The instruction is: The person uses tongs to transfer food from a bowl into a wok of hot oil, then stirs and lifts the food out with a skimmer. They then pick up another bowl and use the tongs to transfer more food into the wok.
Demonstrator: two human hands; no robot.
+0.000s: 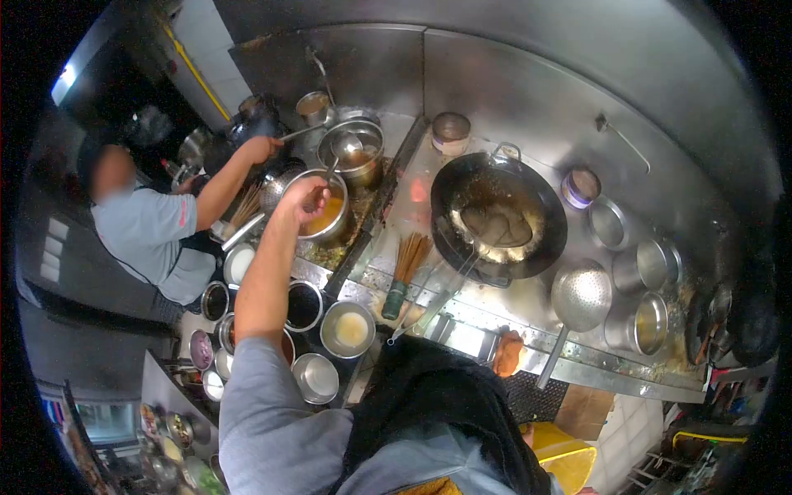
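My left arm reaches to the upper left, and my left hand [308, 200] is closed round the handle of a ladle [346, 145]. The ladle's bowl is over a steel pot [369, 176] of brownish liquid. Beneath my hand stands another pot [334, 216] with orange-yellow liquid. Of my right hand [529, 434], only a bit of skin shows beside my dark apron, near a yellow bin [569, 459]; its fingers are hidden. A black wok [536, 177] with bubbling liquid sits on the range, a long-handled utensil [437, 304] resting in it.
At left, a co-worker [153, 231] holds another ladle [307, 132] near the pots. A bamboo brush [408, 262], perforated skimmer [582, 290] and orange cloth [509, 353] lie along the range front. Steel pots [639, 264] stand right; bowls [347, 328] stand left of me.
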